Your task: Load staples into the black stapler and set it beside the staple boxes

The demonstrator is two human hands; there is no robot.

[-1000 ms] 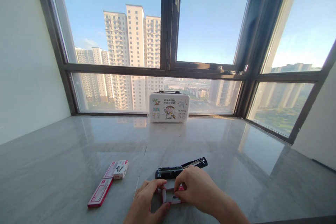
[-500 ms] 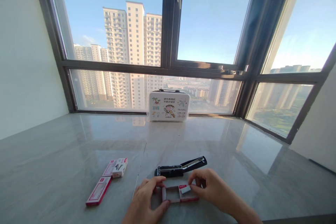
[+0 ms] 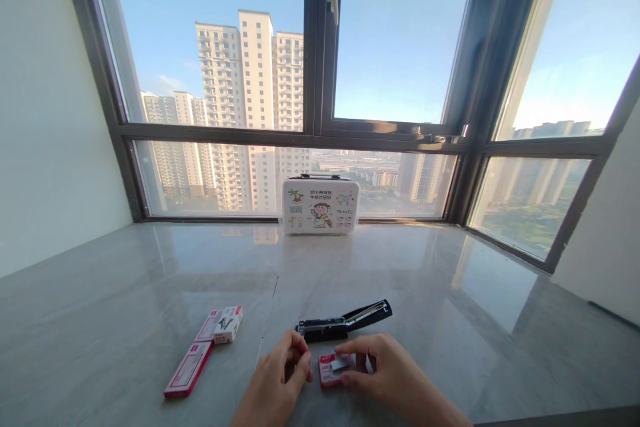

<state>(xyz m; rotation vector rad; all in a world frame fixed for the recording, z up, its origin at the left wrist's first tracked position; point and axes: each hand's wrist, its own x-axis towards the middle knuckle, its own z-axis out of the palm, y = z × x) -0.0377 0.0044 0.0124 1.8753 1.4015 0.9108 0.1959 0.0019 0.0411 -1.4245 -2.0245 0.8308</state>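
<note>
While the head view looks down on the grey marble sill (image 3: 125,293), the right hand (image 3: 395,380) pinches a small red cardboard staple box (image 3: 330,370) lying flat on it; the left hand (image 3: 277,383) curls at the box's nine o'clock, its grip impossible to tell; an opened black metal stapler (image 3: 344,324) lies just beyond at twelve o'clock.

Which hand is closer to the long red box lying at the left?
Left. The left hand sits right of the long red box, not touching it; the right hand is farther right, holding the small red box.
</note>
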